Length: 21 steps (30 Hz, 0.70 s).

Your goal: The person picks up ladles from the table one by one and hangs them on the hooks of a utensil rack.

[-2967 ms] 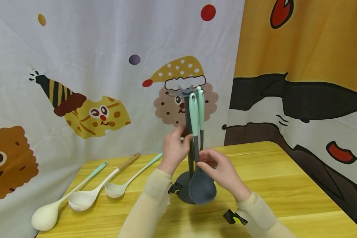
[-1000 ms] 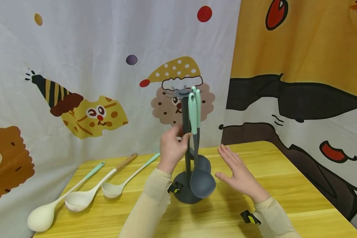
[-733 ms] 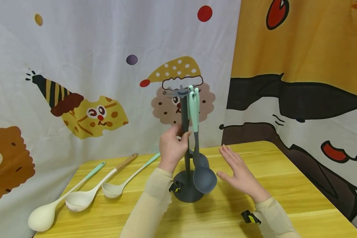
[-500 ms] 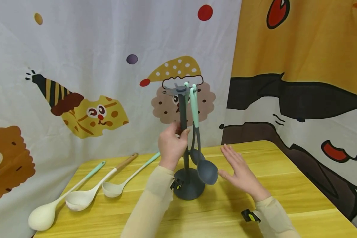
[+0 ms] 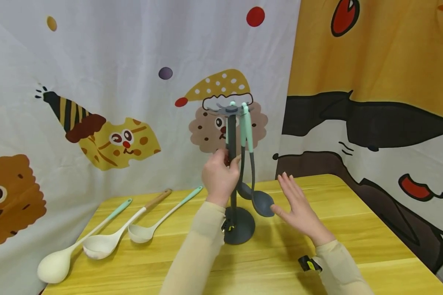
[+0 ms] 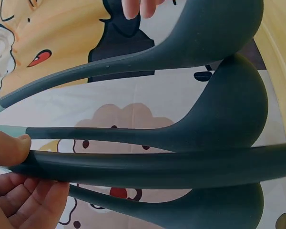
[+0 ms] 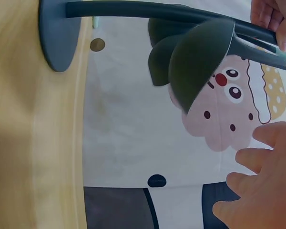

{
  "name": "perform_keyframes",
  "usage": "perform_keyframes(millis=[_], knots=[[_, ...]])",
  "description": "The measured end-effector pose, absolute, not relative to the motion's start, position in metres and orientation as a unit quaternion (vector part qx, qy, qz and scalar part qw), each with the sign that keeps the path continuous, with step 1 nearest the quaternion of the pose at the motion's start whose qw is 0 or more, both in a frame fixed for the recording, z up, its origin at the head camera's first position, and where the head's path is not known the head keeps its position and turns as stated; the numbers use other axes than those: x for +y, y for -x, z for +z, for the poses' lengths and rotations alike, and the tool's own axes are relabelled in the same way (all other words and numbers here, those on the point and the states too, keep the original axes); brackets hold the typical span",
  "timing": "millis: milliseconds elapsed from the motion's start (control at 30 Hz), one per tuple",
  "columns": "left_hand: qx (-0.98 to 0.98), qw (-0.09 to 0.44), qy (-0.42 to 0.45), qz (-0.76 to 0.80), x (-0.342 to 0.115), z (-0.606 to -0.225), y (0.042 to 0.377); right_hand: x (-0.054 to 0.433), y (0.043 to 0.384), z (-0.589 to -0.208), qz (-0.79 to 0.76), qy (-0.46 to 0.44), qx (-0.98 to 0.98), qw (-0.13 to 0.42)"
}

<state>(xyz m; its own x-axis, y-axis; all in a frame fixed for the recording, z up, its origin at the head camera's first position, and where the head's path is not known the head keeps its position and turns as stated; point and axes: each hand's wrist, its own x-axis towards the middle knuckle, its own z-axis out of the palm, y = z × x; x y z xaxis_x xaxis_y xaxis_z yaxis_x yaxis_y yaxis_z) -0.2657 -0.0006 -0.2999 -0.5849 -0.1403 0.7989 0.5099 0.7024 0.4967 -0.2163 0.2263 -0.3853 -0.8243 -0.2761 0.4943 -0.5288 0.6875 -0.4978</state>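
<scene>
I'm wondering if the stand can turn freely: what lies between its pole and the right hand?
Two dark ladles hang between the pole and the right hand, as the head view shows.

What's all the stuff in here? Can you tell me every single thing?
Cloth backdrop: count unclear, white and orange with cartoons, at the back
Table: 1, yellow wood-grain, in front of it
Stand: 1, dark grey, upright on the table
Dark ladles: 3, grey with mint handles, hanging from the stand
Pale ladles: 3, off-white, two mint handles and one brown, lying at the table's left
Wrist gadgets: 2, black, one per wrist
Sleeves: 2, cream, on the arms
Left hand: 1, bare, gripping the stand's post
Right hand: 1, bare, beside the dark ladles
</scene>
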Motion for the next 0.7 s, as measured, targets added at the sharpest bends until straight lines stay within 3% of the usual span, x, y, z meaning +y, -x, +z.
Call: perform_keyframes(millis=[367,700], knots=[[-0.813,0.446,0.111,-0.358,0.001,-0.302,0.265,0.219,0.234,-0.362,0.37,-0.241,-0.881,0.17],[-0.811,0.448,0.12,-0.357,-0.002,-0.303,0.262,0.207,0.248,-0.308,0.418,-0.252,-0.857,0.166]])
